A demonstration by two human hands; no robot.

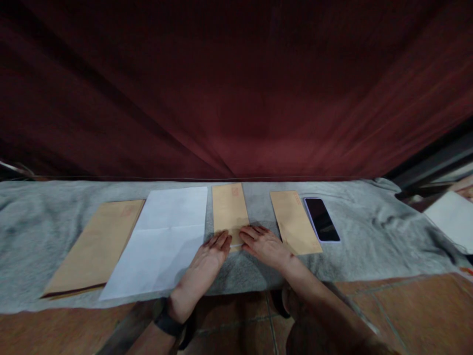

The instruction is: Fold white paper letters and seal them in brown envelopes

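A narrow tan envelope (229, 207) lies in the middle of a grey cloth (369, 236). My left hand (207, 261) rests flat beside its near end, fingers stretched out and together, fingertips touching the envelope's lower edge. My right hand (264, 245) lies flat too, fingers pointing left onto the envelope's near end. A sliver of white paper shows at that end between the fingertips. Neither hand grips anything. A dark band sits on my left wrist.
A white sheet with fold creases (162, 241) lies left of the hands, overlapping a large tan envelope (96, 246). Right of the hands lie another narrow tan envelope (294, 222) and a dark phone (321, 219). Dark red curtain (236, 88) behind; tiled floor below; white paper (451, 217) at right.
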